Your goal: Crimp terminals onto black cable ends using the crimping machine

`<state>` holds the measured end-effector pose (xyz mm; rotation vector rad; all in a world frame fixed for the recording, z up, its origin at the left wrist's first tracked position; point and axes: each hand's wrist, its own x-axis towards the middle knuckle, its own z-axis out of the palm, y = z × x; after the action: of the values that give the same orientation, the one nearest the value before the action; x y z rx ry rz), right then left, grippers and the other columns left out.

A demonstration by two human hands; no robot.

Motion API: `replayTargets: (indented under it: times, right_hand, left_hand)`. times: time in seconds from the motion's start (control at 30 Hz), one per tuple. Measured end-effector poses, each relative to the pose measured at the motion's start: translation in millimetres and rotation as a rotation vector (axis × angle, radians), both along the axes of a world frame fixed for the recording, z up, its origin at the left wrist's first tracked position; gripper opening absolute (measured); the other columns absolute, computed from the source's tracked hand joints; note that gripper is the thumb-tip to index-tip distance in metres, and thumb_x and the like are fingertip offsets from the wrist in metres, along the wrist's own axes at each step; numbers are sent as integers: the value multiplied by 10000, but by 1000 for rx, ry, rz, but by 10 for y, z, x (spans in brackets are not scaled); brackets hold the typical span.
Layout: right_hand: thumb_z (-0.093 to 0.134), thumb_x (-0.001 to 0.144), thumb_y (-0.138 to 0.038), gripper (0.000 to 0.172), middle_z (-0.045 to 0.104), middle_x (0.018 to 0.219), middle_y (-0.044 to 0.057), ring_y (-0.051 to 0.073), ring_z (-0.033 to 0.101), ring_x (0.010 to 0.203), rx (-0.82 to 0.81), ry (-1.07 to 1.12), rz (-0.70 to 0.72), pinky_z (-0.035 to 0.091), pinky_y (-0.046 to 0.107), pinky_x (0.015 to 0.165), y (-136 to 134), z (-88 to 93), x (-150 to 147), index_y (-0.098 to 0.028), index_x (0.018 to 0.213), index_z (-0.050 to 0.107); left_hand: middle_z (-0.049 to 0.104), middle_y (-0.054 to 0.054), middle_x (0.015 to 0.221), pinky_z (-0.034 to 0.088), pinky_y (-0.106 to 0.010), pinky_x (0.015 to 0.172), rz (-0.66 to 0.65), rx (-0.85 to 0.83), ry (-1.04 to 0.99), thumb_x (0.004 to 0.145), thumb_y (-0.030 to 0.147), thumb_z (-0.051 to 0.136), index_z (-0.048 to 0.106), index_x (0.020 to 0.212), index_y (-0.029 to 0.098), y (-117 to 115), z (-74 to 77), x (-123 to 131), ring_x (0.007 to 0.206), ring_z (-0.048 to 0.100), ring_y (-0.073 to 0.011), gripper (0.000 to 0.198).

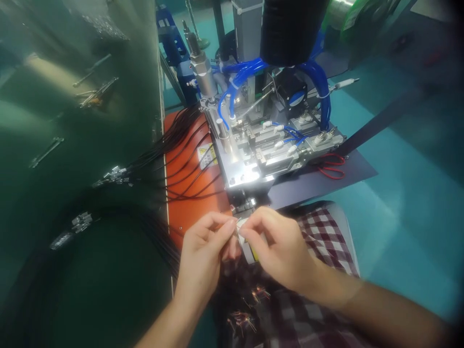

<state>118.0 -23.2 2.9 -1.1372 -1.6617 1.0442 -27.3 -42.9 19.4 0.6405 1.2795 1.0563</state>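
In the head view, my left hand (pixel 203 246) is closed, its thumb and index finger pinched together at the front edge of the machine. My right hand (pixel 281 249) is pinched too, its fingertips almost meeting those of the left. Whatever lies between the fingertips is too small and blurred to make out. Just behind them is the machine's brightly lit metal working head (pixel 242 176). Below my hands, bare coloured wire ends (pixel 242 320) of dark cables rest over the checkered cloth (pixel 290 314) on my lap.
Black cables (pixel 188 130) run across the orange machine base (pixel 192 208) to a green table (pixel 108 280). Bundled metal connectors (pixel 82 221) lie there. Blue air hoses (pixel 250 67) loop above the machine, under a black cylinder (pixel 290 29). A solder-like wire spool (pixel 340 14) stands behind.
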Motion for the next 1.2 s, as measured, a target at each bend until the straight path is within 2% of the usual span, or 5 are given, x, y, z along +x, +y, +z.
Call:
replayTargets:
  times: [0.1,0.27,0.37,0.8,1.2]
  right_hand:
    - [561,860,-171,149,580,660,5,117,515,591,87,-56,6,413,266,584,-10,-3,-17,-165,711,560]
    - [533,885,-230,165,446,472,-84,58,373,383,-624,235,148,294,169,359,76,113,-70,-192,729,494]
    - [538,880,-212,183,392,396,-117,39,309,328,-785,311,171,238,142,313,114,183,-82,-194,712,470]
    - [617,828,-229,65,610,671,-15,80,502,524,-403,63,69,395,198,478,126,67,92,-168,839,640]
    - [584,827,-204,107,510,572,-46,56,392,452,-618,216,144,304,185,419,129,37,8,-166,727,573]
  left_hand:
    - [487,53,471,348,-146,490,32,1,-75,809,268,704,610,720,143,4,19,16,450,440,-38,179]
    - [446,69,473,393,-163,572,39,34,-184,809,255,697,645,757,162,-12,22,12,465,417,-33,118]
    - [448,61,474,376,-166,556,2,-9,-209,819,293,685,645,780,162,-12,29,-1,474,402,-43,142]
    - [452,62,447,316,-166,519,-9,-137,-141,805,264,676,607,763,151,6,-30,0,449,369,-43,139]
    - [552,48,638,342,-179,536,0,-97,-215,812,203,653,630,880,179,-5,-32,-14,442,428,-24,76]
